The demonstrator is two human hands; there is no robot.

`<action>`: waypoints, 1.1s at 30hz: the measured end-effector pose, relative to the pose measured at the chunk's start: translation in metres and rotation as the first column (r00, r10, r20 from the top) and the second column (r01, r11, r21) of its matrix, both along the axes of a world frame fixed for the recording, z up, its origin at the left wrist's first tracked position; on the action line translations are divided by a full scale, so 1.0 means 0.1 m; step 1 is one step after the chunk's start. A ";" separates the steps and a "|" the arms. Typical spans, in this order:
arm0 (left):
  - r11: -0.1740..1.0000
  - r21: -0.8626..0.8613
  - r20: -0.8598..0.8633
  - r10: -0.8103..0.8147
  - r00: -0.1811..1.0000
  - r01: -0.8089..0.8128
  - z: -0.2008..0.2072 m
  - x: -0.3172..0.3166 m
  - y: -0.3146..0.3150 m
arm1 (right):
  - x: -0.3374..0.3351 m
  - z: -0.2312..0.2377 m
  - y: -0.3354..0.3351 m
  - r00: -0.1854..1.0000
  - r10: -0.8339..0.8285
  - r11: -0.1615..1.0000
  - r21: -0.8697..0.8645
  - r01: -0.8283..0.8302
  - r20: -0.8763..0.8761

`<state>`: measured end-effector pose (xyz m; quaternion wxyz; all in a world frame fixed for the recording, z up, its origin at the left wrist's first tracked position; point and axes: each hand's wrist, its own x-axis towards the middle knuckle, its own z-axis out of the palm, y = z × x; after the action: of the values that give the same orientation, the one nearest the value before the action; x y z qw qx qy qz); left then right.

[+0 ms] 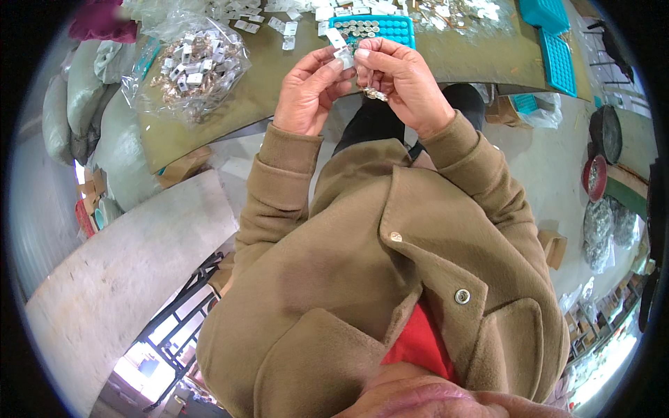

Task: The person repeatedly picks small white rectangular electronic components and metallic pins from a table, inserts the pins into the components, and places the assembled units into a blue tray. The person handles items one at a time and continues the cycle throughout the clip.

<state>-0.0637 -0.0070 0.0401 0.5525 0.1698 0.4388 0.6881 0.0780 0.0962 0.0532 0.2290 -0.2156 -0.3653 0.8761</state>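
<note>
White card [336, 39] sits at my twelve o'clock, pinched in the left hand [306, 90]; the right hand [408, 78] curls just beside, grasping small shiny pieces [375, 93]; I cannot tell whether it touches the card. A blue tray [398, 32] lies beyond; a clear bag [238, 61] toward ten-thirty.

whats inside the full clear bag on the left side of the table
The clear bag holds many small white pieces mixed with coppery bits. Only the outer layer shows; whatever lies deeper in the heap is covered.
</note>
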 end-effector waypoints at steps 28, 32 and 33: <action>0.994 -0.041 -0.463 0.071 0.883 -0.101 0.17 0.48 -0.03 | 0.24 -0.14 -0.19 0.979 -0.190 0.910 0.389 0.145 0.078; 0.974 -0.168 -0.433 0.069 0.899 -0.155 0.20 0.45 -0.06 | 0.31 -0.12 -0.22 0.988 -0.128 0.863 0.501 0.065 0.092; 0.976 -0.150 -0.437 0.079 0.896 -0.160 0.20 0.45 -0.07 | 0.33 -0.10 -0.22 0.991 -0.117 0.842 0.536 0.063 0.067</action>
<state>-0.0186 -0.0136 0.0606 0.4124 0.2380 0.6200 0.6236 0.1113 0.0740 0.0428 0.3026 -0.2029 -0.5943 0.7170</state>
